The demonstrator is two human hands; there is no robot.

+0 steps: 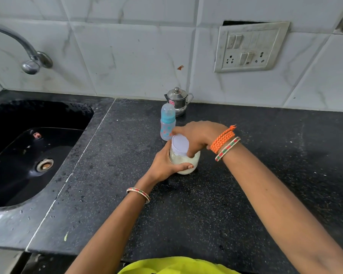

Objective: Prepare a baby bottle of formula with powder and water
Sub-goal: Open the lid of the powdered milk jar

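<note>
Far left, the sink (18, 155) sits dark and idle under the tap (28, 54), and the action is mid-bench (265, 184). The left hand (166, 165) wraps the jar (186, 161) from its left side, thumb curled across the front of the glass, wrist low, forearm running up from the bottom of the view. White powder shows through the jar's lower half. The lid (180, 142) is on top, pale and tilted toward the camera.

Over to the right hand (196, 135): it arches down from above, fingers curled round the far and right edge of the lid, wrist cocked high with orange bands on it. By the look of it this is the lid being unscrewed, though whether it is loose yet I cannot tell.

To do it well: keep the left hand clamped low so the jar stays planted on the bench, turn only the lid, and lift it straight off so no powder puffs out.

The bottle (167, 122) stands upright just behind the jar, cap on, apparently empty. Behind it, a steel pot (178, 99) waits by the wall, and a switchboard (249, 46) hangs upper right.
</note>
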